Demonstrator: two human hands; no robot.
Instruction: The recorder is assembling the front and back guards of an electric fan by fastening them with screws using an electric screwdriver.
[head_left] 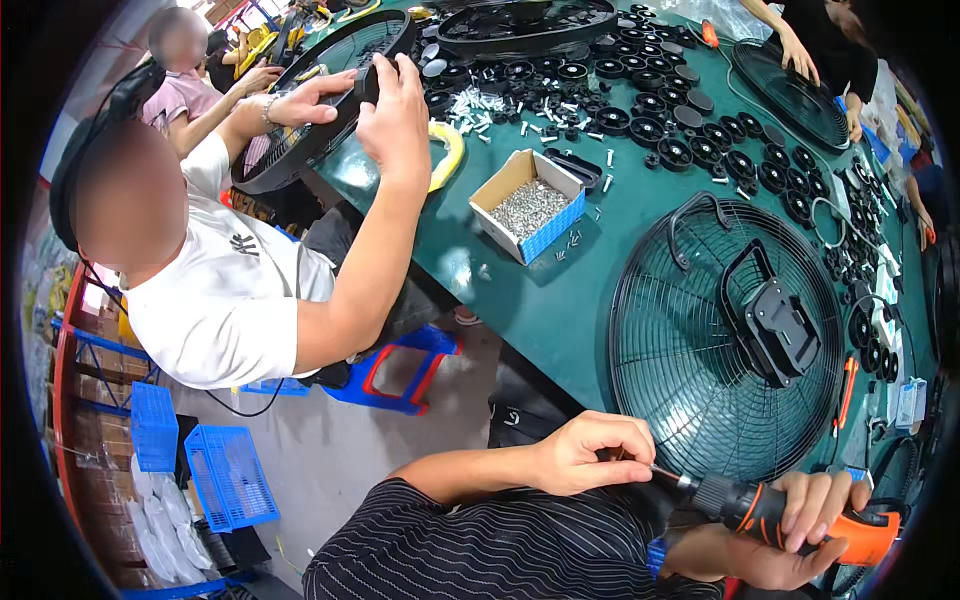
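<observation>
My right hand (818,518) is wrapped around an orange and black power screwdriver (735,500), whose bit points left. At the end of that bit my left hand (595,452) has its fingers pinched together; whatever sits between them is too small to make out. Just beyond both hands, a round black wire fan guard (665,370) lies on the green table (480,285). It carries a black bracket (785,325) with a handle near its middle, and a curved black handle (690,225) at its far rim.
An open cardboard box (530,210) of small screws stands beyond the guard. Many black round knobs (675,152) and loose bolts (480,108) cover the far table. At left a co-worker in a white shirt (235,265) handles another fan ring (275,180). Blue crates (232,478) stand on the floor.
</observation>
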